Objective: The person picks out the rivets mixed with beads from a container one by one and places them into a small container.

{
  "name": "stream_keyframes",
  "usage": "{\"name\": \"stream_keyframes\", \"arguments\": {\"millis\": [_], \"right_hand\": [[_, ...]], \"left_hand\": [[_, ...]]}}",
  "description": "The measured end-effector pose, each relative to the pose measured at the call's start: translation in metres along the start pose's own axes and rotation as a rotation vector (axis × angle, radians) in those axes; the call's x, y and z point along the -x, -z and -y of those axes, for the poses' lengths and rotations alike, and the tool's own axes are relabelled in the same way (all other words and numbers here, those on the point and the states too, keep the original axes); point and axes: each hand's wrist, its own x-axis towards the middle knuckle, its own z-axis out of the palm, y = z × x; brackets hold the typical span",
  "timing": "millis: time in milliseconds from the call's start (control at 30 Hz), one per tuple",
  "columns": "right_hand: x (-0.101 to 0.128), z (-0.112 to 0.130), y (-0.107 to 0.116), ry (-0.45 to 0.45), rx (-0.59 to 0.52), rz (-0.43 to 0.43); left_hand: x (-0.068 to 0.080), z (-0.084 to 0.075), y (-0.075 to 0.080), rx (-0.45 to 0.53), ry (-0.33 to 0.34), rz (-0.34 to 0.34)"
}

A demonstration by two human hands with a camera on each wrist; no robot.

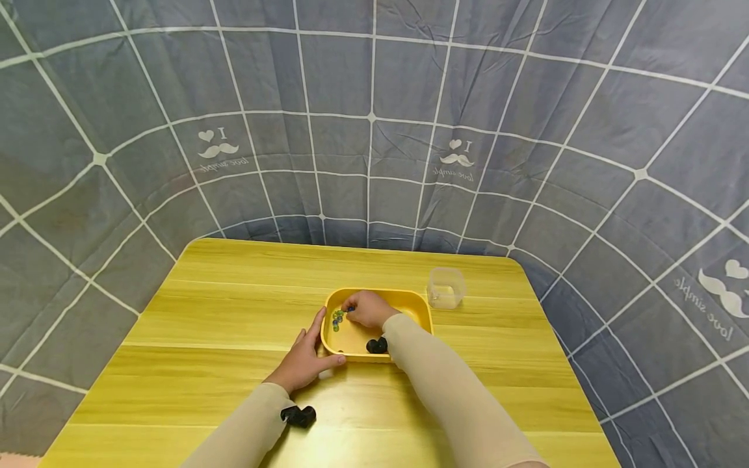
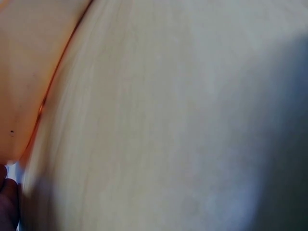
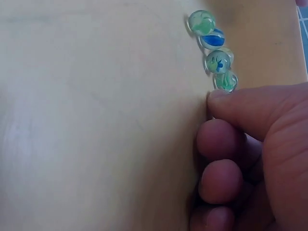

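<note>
A shallow yellow tray (image 1: 409, 300) lies on the table. My right hand (image 1: 367, 309) reaches into it, fingers curled, with a dark blue marble (image 1: 351, 309) between thumb and fingertip in the head view. Beside those fingertips, several green and blue glass marbles (image 1: 336, 327) sit close together on the tray floor; in the right wrist view a green marble (image 3: 201, 22) is at the far end of their row, and my thumb (image 3: 240, 103) hides its near end. My left hand (image 1: 304, 359) rests against the tray's near left corner, fingers extended along the side and thumb along the front wall.
A clear plastic box (image 1: 446, 288) stands just beyond the tray's right end. The wooden table (image 1: 234, 292) extends around both, with a grey gridded cloth (image 1: 345, 149) hanging behind it. Each wrist carries a small black camera (image 1: 298, 416).
</note>
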Motion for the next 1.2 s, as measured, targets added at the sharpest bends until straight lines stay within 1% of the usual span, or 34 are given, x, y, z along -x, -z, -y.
{"name": "stream_keyframes", "arguments": {"millis": [167, 467, 667, 800, 933, 1200], "right_hand": [[0.003, 0.0, 0.004, -0.005, -0.045, 0.018], [0.014, -0.001, 0.011, -0.003, -0.167, 0.048], [0.015, -0.003, 0.012, 0.007, -0.214, 0.039], [0.013, -0.004, 0.011, 0.025, -0.195, 0.025], [0.011, -0.004, 0.011, 0.027, -0.166, 0.032], [0.008, -0.003, 0.012, 0.057, -0.059, 0.026]], "left_hand": [[-0.001, 0.001, 0.0, 0.002, -0.006, -0.004], [0.0, 0.0, -0.001, -0.008, 0.006, -0.001], [0.002, -0.002, 0.001, -0.022, 0.008, -0.013], [0.001, -0.003, 0.002, -0.027, 0.009, -0.017], [0.0, -0.003, 0.002, -0.025, 0.015, -0.013], [-0.004, 0.0, 0.001, -0.016, 0.002, -0.016]]}}
